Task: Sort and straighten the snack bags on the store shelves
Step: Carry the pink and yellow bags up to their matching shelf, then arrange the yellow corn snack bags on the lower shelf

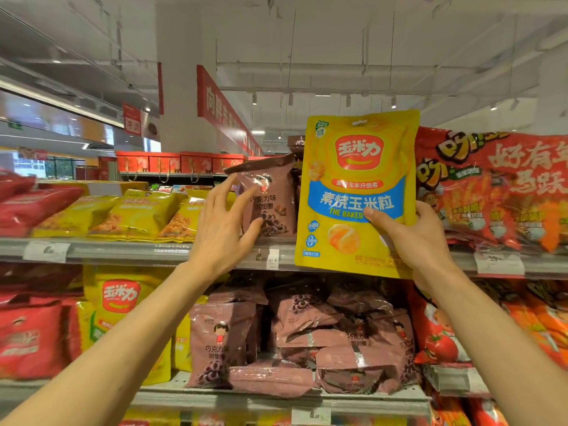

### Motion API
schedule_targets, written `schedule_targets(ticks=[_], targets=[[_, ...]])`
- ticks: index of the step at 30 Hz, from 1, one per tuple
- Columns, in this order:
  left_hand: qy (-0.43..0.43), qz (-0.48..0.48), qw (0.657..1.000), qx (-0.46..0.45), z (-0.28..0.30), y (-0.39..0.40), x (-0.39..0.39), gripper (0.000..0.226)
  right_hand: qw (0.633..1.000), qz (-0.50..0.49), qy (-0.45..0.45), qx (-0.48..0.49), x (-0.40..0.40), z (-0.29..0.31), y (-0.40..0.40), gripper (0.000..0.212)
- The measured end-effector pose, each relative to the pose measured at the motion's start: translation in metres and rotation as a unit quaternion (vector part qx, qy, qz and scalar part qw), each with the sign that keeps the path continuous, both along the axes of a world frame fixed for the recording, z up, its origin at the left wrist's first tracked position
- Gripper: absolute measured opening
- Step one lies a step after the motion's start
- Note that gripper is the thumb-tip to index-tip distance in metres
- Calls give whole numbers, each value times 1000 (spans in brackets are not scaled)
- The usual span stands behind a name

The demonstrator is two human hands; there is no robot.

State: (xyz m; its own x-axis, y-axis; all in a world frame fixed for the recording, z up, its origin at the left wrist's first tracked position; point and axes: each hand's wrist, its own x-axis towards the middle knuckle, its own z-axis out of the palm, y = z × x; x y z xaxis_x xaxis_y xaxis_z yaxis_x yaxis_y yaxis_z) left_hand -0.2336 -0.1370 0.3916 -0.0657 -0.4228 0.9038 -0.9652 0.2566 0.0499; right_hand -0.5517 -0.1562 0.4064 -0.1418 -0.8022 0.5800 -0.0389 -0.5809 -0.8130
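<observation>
Shelves point(129, 252) of snacks: the right hand point(412, 238) clamps its fingers on a yellow corn bag point(353, 179) held upright before the top shelf, while the left hand point(224, 229), fingers spread, touches a brown bag point(270, 198). Steadying that bag before placing should keep rows neat.

Price tag point(266, 258) digits blurred; red bags point(504, 192) cut off right.

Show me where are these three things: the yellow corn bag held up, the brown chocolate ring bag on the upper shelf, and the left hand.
yellow corn bag point(356, 167): head view, on its red logo.
brown chocolate ring bag point(273, 207): head view, on its front face.
left hand point(222, 229): head view, on its back.
</observation>
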Motion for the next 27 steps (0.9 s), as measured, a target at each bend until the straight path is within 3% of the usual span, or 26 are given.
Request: schedule_targets(ticks=[3, 6, 8, 10, 13, 16, 21, 27], targets=[[17, -31, 998, -52, -7, 10, -14, 44, 1000, 10, -19, 1, -1, -5, 5, 35], [147, -126, 981, 21, -11, 28, -41, 25, 1000, 17, -19, 0, -2, -13, 10, 37], [263, -219, 931, 128, -12, 36, -60, 32, 999, 22, -23, 3, -2, -19, 15, 41], [340, -284, 873, 201, -13, 37, -76, 53, 999, 24, -18, 8, -1, -27, 20, 41], [413, -347, 807, 242, -21, 38, -95, 62, 1000, 23, -1, 13, 1, -44, 32, 45], [439, -365, 785, 240, -38, 53, -107, 57, 999, 23, 8, 25, 4, -66, 46, 47], [478, -369, 765, 225, -91, 78, -106, 55, 998, 10, 21, 62, 8, -114, 79, 71], [516, -344, 739, 264, -181, 117, -101, 60, 988, 2, 57, 145, 9, -189, 127, 73]])
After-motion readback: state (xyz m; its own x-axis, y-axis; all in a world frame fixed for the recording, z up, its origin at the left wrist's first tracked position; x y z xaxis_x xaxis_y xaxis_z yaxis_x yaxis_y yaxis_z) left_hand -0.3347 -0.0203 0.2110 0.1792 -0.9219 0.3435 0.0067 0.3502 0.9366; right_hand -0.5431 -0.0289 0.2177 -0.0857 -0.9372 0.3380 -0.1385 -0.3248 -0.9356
